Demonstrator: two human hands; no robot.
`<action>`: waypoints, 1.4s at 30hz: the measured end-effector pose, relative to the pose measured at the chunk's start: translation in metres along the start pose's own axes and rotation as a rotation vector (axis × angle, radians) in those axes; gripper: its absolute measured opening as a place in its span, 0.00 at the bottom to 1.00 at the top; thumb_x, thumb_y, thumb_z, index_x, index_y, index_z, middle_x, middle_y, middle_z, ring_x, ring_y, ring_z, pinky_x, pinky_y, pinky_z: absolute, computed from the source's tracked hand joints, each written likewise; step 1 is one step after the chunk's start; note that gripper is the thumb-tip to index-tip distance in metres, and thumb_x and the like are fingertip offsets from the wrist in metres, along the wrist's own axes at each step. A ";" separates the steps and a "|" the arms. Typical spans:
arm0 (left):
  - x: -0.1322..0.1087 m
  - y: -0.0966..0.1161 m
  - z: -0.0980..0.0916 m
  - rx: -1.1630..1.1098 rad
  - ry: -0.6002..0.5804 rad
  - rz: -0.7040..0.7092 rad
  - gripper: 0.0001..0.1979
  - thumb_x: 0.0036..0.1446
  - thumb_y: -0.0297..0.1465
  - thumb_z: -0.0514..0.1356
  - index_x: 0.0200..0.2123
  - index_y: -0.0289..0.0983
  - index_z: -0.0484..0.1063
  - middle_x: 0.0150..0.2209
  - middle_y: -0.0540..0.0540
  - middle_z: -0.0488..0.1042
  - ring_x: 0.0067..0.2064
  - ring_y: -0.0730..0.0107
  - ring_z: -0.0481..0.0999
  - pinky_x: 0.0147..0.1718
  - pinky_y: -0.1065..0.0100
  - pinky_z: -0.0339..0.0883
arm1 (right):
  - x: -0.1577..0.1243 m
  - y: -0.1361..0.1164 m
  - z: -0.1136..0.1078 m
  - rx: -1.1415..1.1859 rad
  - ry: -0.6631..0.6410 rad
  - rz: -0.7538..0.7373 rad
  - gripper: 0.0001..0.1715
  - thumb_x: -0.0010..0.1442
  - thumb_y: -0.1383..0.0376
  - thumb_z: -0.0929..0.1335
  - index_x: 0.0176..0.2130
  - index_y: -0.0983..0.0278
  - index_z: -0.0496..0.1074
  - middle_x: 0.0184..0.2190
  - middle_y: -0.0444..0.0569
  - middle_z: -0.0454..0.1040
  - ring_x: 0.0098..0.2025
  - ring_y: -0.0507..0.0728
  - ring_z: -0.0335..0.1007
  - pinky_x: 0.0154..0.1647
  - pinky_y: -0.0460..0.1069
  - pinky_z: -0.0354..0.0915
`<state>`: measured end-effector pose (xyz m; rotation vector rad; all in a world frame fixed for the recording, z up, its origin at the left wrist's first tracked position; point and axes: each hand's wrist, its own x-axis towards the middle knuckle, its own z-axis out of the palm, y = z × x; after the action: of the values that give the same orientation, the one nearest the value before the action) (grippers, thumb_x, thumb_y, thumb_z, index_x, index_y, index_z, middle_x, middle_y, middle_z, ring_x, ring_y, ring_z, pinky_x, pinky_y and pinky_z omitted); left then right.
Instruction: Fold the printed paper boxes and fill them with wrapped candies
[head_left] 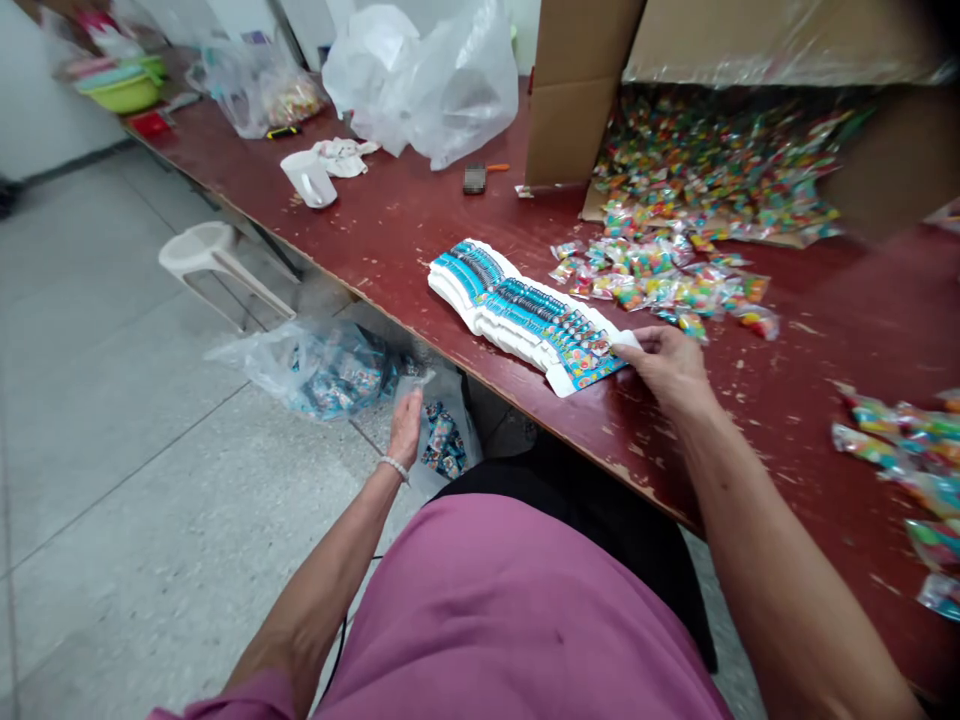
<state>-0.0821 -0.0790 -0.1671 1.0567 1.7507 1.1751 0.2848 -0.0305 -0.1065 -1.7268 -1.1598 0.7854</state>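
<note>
My right hand pinches the white end flap of a flat printed carton, the nearest of an overlapping row. The row of blue-and-white cartons lies fanned along the table, pictured with colourful sweets. Below the table edge, my left hand is beside a clear plastic bag holding blue packets. Its fingers look stretched out and slightly blurred, with nothing visible in them. A bead bracelet circles that wrist.
Wrapped sweets spill from a cardboard box; more sweets lie at right. A white mug, brush and plastic bags stand on the red table. Another filled bag and a white stool are on the floor.
</note>
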 end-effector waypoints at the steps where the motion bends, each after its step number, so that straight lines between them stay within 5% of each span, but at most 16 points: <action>1: 0.000 0.003 -0.001 0.021 0.022 0.031 0.18 0.55 0.45 0.59 0.39 0.37 0.76 0.34 0.46 0.77 0.37 0.64 0.75 0.36 0.66 0.69 | -0.002 -0.002 -0.004 0.106 -0.015 0.041 0.18 0.46 0.56 0.76 0.34 0.63 0.73 0.24 0.45 0.72 0.23 0.53 0.64 0.22 0.47 0.61; 6: -0.017 0.066 0.007 -0.041 0.005 0.206 0.20 0.54 0.42 0.63 0.48 0.38 0.75 0.46 0.44 0.77 0.44 0.64 0.75 0.46 0.65 0.68 | -0.035 -0.036 -0.027 0.436 -0.075 0.037 0.17 0.47 0.57 0.76 0.34 0.62 0.74 0.19 0.38 0.65 0.16 0.46 0.50 0.14 0.43 0.45; 8: -0.033 0.105 0.017 -0.208 -0.260 0.244 0.22 0.57 0.45 0.62 0.49 0.38 0.75 0.44 0.43 0.78 0.42 0.63 0.77 0.46 0.63 0.69 | -0.054 -0.057 -0.029 0.475 -0.140 -0.032 0.16 0.48 0.57 0.77 0.34 0.63 0.75 0.21 0.39 0.67 0.17 0.46 0.51 0.15 0.42 0.48; 11: -0.061 0.149 0.035 -0.391 -0.937 -0.077 0.28 0.54 0.54 0.61 0.46 0.36 0.77 0.42 0.39 0.80 0.42 0.57 0.80 0.45 0.59 0.71 | -0.083 -0.085 -0.024 0.455 -0.311 -0.097 0.15 0.50 0.56 0.77 0.34 0.62 0.75 0.25 0.42 0.72 0.22 0.48 0.62 0.22 0.43 0.61; 13: -0.077 0.160 0.046 -0.452 -1.280 -0.304 0.30 0.48 0.55 0.66 0.44 0.36 0.77 0.41 0.38 0.80 0.39 0.54 0.81 0.42 0.57 0.73 | -0.098 -0.097 -0.018 0.458 -0.384 -0.103 0.14 0.52 0.55 0.76 0.34 0.61 0.75 0.28 0.43 0.75 0.27 0.51 0.68 0.28 0.46 0.67; 15: -0.088 0.156 0.053 -0.508 -1.433 -0.434 0.31 0.44 0.53 0.70 0.43 0.36 0.76 0.37 0.39 0.80 0.35 0.54 0.82 0.37 0.58 0.74 | -0.108 -0.103 -0.014 0.487 -0.434 -0.078 0.14 0.54 0.55 0.75 0.35 0.60 0.74 0.29 0.44 0.76 0.29 0.52 0.70 0.29 0.47 0.67; 19: -0.097 0.139 0.056 -0.574 -1.381 -0.447 0.28 0.41 0.47 0.74 0.40 0.34 0.76 0.34 0.41 0.80 0.32 0.57 0.82 0.35 0.61 0.75 | -0.116 -0.096 -0.012 0.541 -0.503 -0.030 0.15 0.57 0.53 0.73 0.39 0.59 0.74 0.28 0.43 0.73 0.26 0.51 0.66 0.23 0.46 0.63; 23: -0.097 0.136 0.054 -0.548 -1.247 -0.415 0.25 0.40 0.41 0.76 0.39 0.33 0.77 0.33 0.42 0.80 0.32 0.59 0.82 0.35 0.63 0.76 | -0.119 -0.084 -0.008 0.584 -0.526 -0.046 0.22 0.59 0.55 0.73 0.51 0.59 0.71 0.35 0.44 0.73 0.33 0.52 0.70 0.33 0.47 0.68; 30: -0.101 0.138 0.058 -0.400 -1.053 -0.267 0.17 0.46 0.39 0.73 0.32 0.31 0.77 0.27 0.44 0.78 0.26 0.65 0.79 0.27 0.66 0.74 | -0.134 -0.076 0.003 0.645 -0.435 0.005 0.35 0.49 0.62 0.78 0.54 0.57 0.67 0.38 0.43 0.73 0.34 0.51 0.72 0.34 0.46 0.71; 35: -0.106 0.135 0.064 -0.401 -0.908 -0.224 0.18 0.48 0.40 0.73 0.34 0.32 0.77 0.26 0.45 0.77 0.26 0.67 0.77 0.27 0.66 0.74 | -0.139 -0.075 0.007 0.636 -0.520 0.090 0.16 0.56 0.55 0.74 0.39 0.62 0.73 0.24 0.41 0.72 0.19 0.50 0.64 0.18 0.46 0.66; 38: -0.105 0.134 0.065 -0.326 -0.868 -0.130 0.16 0.51 0.39 0.71 0.36 0.32 0.77 0.29 0.46 0.78 0.30 0.68 0.78 0.33 0.68 0.74 | -0.136 -0.071 0.010 0.534 -0.383 0.053 0.15 0.56 0.53 0.74 0.34 0.63 0.75 0.23 0.43 0.74 0.22 0.52 0.67 0.22 0.47 0.68; 42: -0.104 0.134 0.062 -0.329 -0.678 0.015 0.23 0.48 0.34 0.72 0.46 0.38 0.70 0.40 0.46 0.80 0.39 0.65 0.81 0.39 0.67 0.76 | -0.130 -0.066 0.011 0.429 -0.231 -0.017 0.18 0.55 0.55 0.74 0.43 0.62 0.76 0.30 0.45 0.77 0.30 0.54 0.72 0.31 0.49 0.70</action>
<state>0.0413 -0.1238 -0.0430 1.0954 0.9890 0.9199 0.2038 -0.1368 -0.0476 -1.2939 -1.0587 1.1532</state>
